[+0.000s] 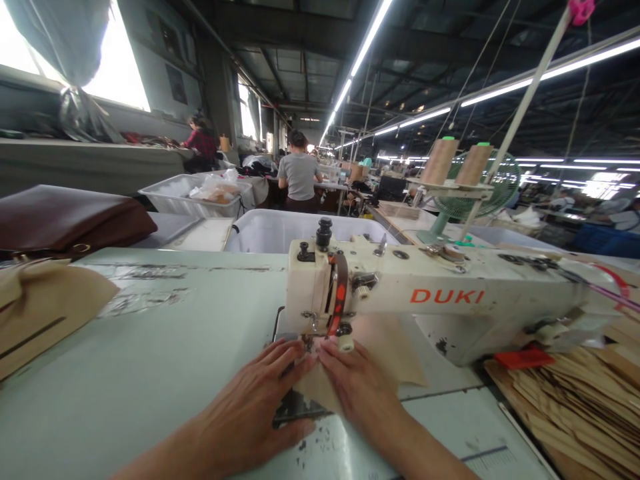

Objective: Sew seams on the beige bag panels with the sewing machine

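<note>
A cream DUKI sewing machine (pixel 440 293) stands on a pale green table (pixel 125 360). A tan piece of material (pixel 395 353) lies under its needle head. My left hand (pixel 250 413) lies flat with fingers stretched out, pressing the piece just left of the needle. My right hand (pixel 360 387) rests flat on the same piece just right of the needle, fingertips nearly touching the left ones.
More tan pieces (pixel 45 307) and a brown leather bag (pixel 65 220) lie at the left. A stack of tan cut pieces (pixel 585 407) sits at the right. White bins (pixel 280 230), thread cones (pixel 440 160), a green fan (pixel 480 193) and other workers (pixel 299 175) are behind.
</note>
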`<state>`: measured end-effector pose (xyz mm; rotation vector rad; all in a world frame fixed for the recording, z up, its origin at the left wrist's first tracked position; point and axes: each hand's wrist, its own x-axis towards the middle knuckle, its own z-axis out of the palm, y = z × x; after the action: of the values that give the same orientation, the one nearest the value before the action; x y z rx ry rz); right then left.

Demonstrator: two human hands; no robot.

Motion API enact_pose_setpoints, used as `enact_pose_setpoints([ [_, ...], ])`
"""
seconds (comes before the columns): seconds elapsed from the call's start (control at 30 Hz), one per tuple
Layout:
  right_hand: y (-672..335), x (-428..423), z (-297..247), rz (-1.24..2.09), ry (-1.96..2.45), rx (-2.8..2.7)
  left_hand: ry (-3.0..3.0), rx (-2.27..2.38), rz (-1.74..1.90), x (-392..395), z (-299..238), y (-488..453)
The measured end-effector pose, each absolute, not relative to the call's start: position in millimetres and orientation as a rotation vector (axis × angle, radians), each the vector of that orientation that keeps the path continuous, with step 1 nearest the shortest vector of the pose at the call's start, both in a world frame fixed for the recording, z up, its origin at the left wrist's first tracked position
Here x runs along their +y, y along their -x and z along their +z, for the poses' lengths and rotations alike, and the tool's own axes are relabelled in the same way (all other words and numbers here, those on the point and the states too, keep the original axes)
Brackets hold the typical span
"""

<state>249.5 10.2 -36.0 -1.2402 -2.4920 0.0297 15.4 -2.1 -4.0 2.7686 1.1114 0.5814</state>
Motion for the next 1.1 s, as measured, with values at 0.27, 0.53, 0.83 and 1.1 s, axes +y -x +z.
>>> enact_pose_setpoints([
  [0.27, -257, 47, 8, -0.077, 1.424, -2.603, -2.751, 1.067, 0.494, 5, -6, -15],
  [0.53, -267, 17, 38, -0.175, 1.668, -2.612, -2.641, 1.232, 0.515, -17, 17, -9],
  [0.83, -240, -11, 28, -0.008, 1.465, -2.61, -2.61, 1.235, 0.601, -10, 1, -24],
  [1.1, -237, -15, -10, 0.092, 1.227, -2.476, -2.728, 1.105, 0.511, -11, -1, -11],
])
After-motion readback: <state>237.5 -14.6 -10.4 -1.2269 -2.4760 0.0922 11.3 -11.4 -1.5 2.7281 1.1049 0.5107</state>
